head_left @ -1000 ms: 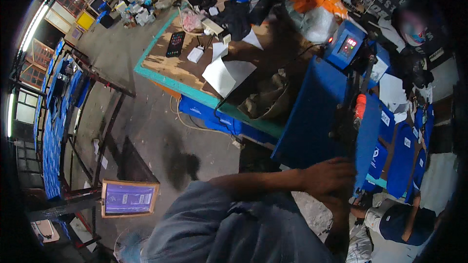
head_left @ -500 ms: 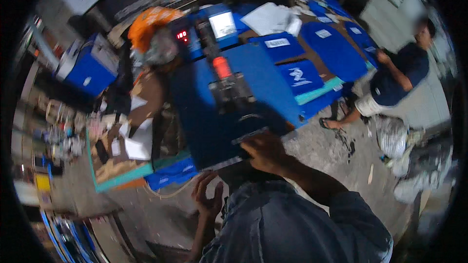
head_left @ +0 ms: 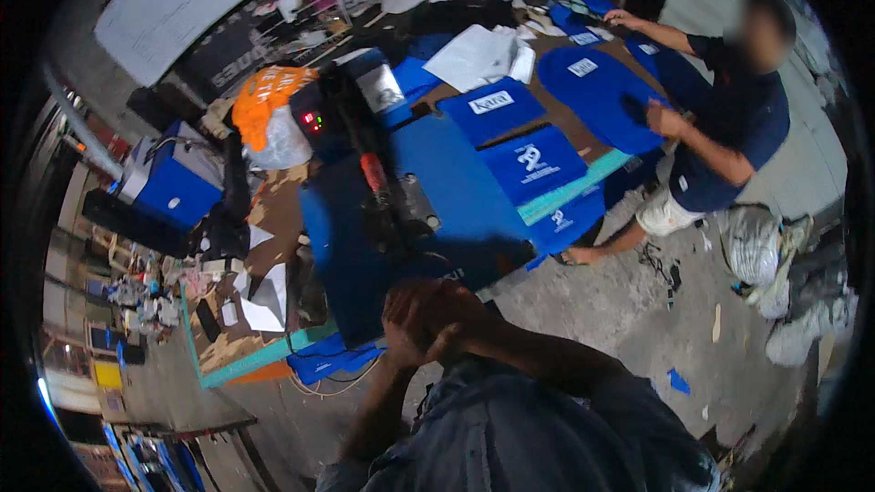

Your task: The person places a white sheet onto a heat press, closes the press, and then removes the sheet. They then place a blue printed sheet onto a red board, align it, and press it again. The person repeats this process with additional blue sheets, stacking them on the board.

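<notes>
In front of me is a blue heat press (head_left: 456,178), with a dark lever arm that has a red section (head_left: 373,173) above its broad blue top. My left hand (head_left: 408,321) and my right hand (head_left: 451,314) are closed together at its near edge, over the front handle. The fingers overlap, and they hide most of the handle. A red-lit control box (head_left: 314,120) is at the back left of the press. To the right, blue cloth pieces with white prints (head_left: 535,164) are spread on the table.
On the right a co-worker (head_left: 734,118) reaches over a rounded blue piece (head_left: 597,100). White sheets (head_left: 478,56) lie at the back. An orange bag (head_left: 271,105) and a blue box (head_left: 178,178) stand left. A worn, green-edged tabletop (head_left: 246,363) holds papers and a phone-like dark object (head_left: 208,320).
My left hand has come up from beside the press to join my right at the front edge. The lever's red section has shifted left and downward. The co-worker's arm now stretches across the table.
</notes>
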